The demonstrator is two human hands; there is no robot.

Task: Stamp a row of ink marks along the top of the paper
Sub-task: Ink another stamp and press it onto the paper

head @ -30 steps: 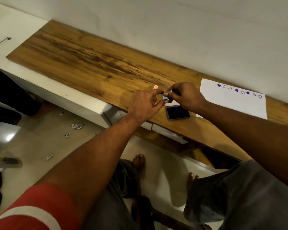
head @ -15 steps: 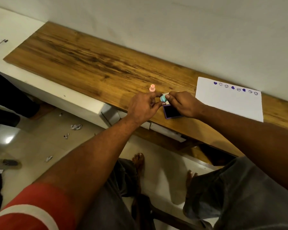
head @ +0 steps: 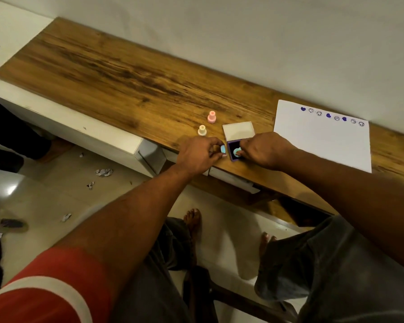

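Our hands have pulled apart since a moment ago. We see open wood desk (head: 103, 73) spread far to the left; its front edge runs under our hands. Our left hand (head: 200, 155) pinches a small blue piece (head: 223, 150). Our right hand (head: 264, 148) grips the blue stamp (head: 237, 152), pressed on the ink pad (head: 231, 148). The paper (head: 322, 145) lies right of it, marks (head: 331, 116) along its top edge.

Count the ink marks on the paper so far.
8, in one row along the top edge of the paper: hearts first, fourth and sixth from the left, round faces in the other five places. Nothing covers the paper, so none seem hidden.
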